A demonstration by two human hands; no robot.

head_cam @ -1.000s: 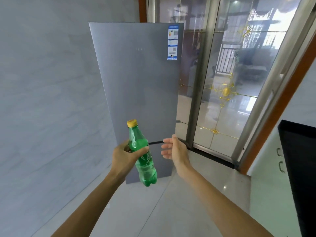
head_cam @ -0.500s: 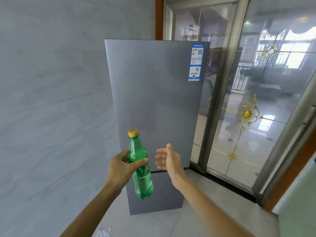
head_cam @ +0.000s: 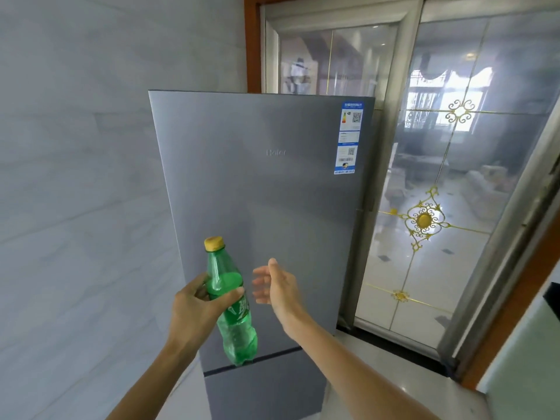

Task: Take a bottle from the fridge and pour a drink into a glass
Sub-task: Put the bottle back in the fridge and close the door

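Observation:
My left hand (head_cam: 197,307) grips a green plastic bottle (head_cam: 235,316) with a yellow cap (head_cam: 214,244), held upright and slightly tilted in front of the grey fridge (head_cam: 272,201). Both fridge doors are closed. My right hand (head_cam: 277,286) hovers just right of the bottle with fingers relaxed and spread, not touching it and holding nothing. No glass is in view.
A pale tiled wall (head_cam: 75,177) runs along the left. Glass sliding doors with gold ornaments (head_cam: 424,219) stand right of the fridge, framed in wood. A dark counter edge (head_cam: 553,298) shows at the far right. Light floor tiles lie below.
The view has tilted up and turned left, so the fridge sits lower and more central. Both hands keep their pose, the bottle still in my left hand.

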